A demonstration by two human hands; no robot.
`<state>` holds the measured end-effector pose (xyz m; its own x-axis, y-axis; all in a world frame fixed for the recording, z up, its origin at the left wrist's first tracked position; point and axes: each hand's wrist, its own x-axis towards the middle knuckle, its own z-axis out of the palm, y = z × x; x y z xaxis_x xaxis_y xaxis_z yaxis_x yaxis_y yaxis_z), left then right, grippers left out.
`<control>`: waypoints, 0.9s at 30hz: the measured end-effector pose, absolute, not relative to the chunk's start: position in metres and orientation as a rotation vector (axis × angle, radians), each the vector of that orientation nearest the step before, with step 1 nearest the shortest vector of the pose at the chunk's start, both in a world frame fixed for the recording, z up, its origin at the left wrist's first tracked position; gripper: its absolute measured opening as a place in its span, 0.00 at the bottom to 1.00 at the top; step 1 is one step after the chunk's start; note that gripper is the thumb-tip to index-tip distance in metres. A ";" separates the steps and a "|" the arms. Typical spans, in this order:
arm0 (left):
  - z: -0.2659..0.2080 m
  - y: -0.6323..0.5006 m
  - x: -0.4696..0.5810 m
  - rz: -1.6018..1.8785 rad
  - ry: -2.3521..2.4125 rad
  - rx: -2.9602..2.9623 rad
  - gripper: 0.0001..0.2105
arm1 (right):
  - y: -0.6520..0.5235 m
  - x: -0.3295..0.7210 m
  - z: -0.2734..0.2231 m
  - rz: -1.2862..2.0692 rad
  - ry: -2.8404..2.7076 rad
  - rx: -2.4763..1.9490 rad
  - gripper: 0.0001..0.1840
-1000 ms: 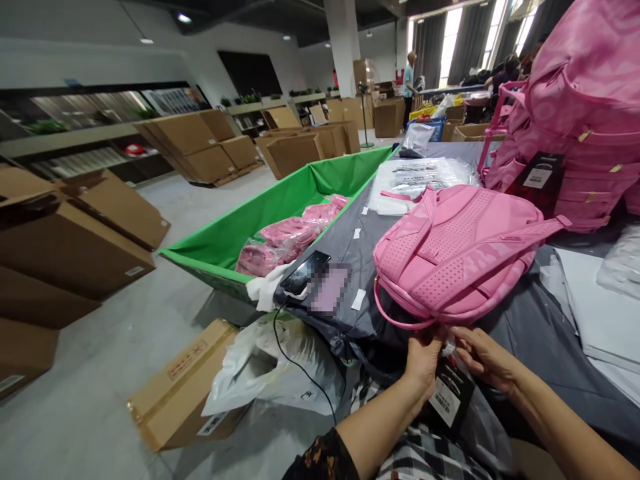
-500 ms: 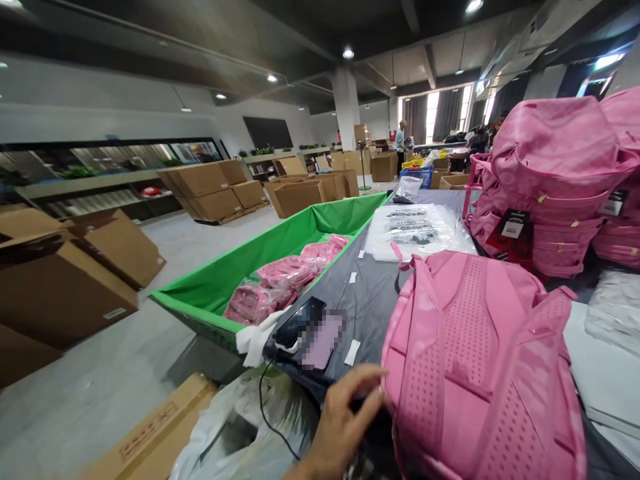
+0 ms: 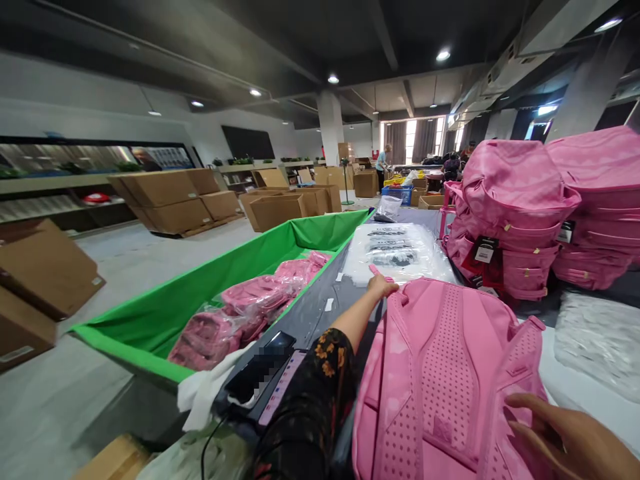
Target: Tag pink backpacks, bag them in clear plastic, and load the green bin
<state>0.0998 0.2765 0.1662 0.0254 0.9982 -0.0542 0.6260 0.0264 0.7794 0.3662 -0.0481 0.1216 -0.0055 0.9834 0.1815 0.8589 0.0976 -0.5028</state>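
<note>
A pink backpack [image 3: 450,360] lies on the dark-covered table with its padded back and shoulder straps facing up. At its upper left corner, my left hand [image 3: 383,287] is closed on a pink strap end, which pokes out above the fingers. My right hand [image 3: 570,433] is at the lower right, by the right shoulder strap [image 3: 515,387], thumb and fingers apart. Whether those fingertips touch the strap I cannot tell. Just beyond the backpack lies a stack of printed clear plastic bags [image 3: 395,250].
A green bin [image 3: 140,320] along the table's left side holds pink bags in clear plastic [image 3: 255,293]. Phones [image 3: 267,360] lie at the near-left edge. More pink backpacks [image 3: 515,207] are piled right, near clear plastic packs [image 3: 597,340]. Cartons [image 3: 175,200] and a person [image 3: 383,163] are farther back.
My left hand has moved from the backpack's left side up to the strap at its top corner. My right hand has come into view at the right. The view has shifted rightward.
</note>
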 end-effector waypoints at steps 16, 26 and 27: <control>0.192 0.227 0.040 1.327 1.370 1.752 0.05 | 0.252 0.206 0.170 0.149 -2.455 -1.262 0.08; 0.184 0.260 0.091 1.273 1.306 1.647 0.05 | 0.182 0.242 0.174 0.105 -2.196 -1.600 0.11; 0.182 0.262 0.098 1.249 1.310 1.638 0.05 | 0.170 0.244 0.172 0.158 -2.192 -1.610 0.08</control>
